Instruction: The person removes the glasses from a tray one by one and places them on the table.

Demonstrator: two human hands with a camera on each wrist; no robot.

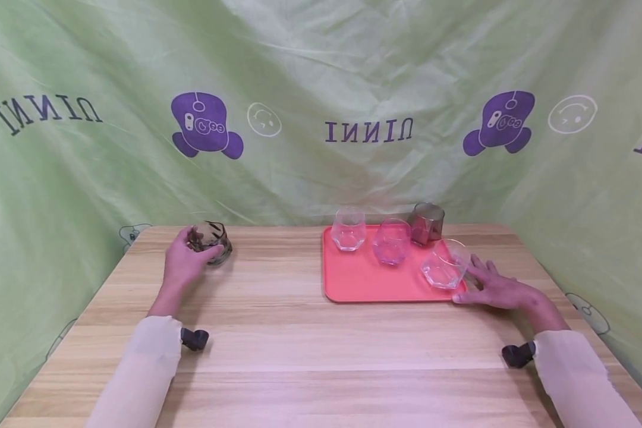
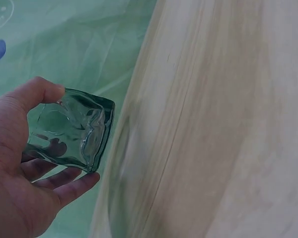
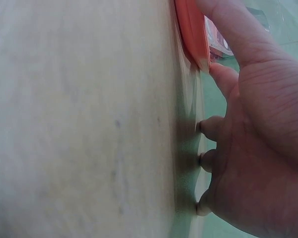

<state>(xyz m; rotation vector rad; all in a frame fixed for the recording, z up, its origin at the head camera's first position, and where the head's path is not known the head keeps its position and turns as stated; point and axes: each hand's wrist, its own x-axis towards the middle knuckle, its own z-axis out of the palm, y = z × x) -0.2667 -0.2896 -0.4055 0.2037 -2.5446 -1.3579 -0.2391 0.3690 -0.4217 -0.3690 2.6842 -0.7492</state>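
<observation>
My left hand grips a dark tinted drinking glass at the far left of the table, thumb on one side and fingers around the other. In the left wrist view that glass looks green, its thick base close over the tabletop. On the right, my right hand touches the near right corner of a red tray with thumb and index finger. Its other fingertips rest on the wood, spread apart. Right beside this hand, a clear faceted glass stands on the tray.
Two more clear glasses, one at the tray's back left and one mid-tray, stand near a grey tinted glass at the back right. A green printed curtain hangs behind the wooden table.
</observation>
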